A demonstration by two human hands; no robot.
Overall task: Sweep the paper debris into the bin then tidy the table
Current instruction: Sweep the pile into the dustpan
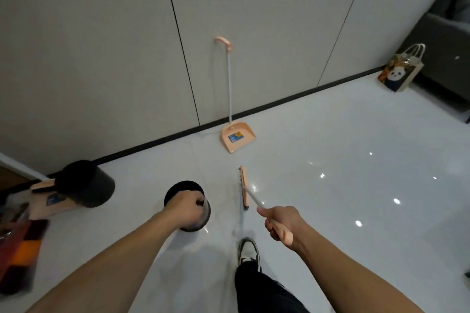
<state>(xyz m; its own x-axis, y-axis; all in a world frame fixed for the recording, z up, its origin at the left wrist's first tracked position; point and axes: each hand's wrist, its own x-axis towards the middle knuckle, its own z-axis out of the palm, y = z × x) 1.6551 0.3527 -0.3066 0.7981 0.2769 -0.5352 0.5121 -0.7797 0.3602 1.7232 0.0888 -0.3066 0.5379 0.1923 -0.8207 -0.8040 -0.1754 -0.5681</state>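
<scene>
My left hand [184, 204] grips the rim of a small black bin [187, 208] and holds it over the white floor. My right hand [281, 223] is closed on the peach handle of a broom [245, 189], whose head rests on the floor just right of the bin. A peach dustpan [237, 138] with a long white handle stands against the wall ahead, a little beyond the broom head. I see no paper debris on the floor.
A second black bin [85, 184] lies tipped at the left by a peach box [54, 201]. A panda gift bag [400, 70] stands by a grey sofa [447, 33] at the right. My shoe [249, 251] is below the broom.
</scene>
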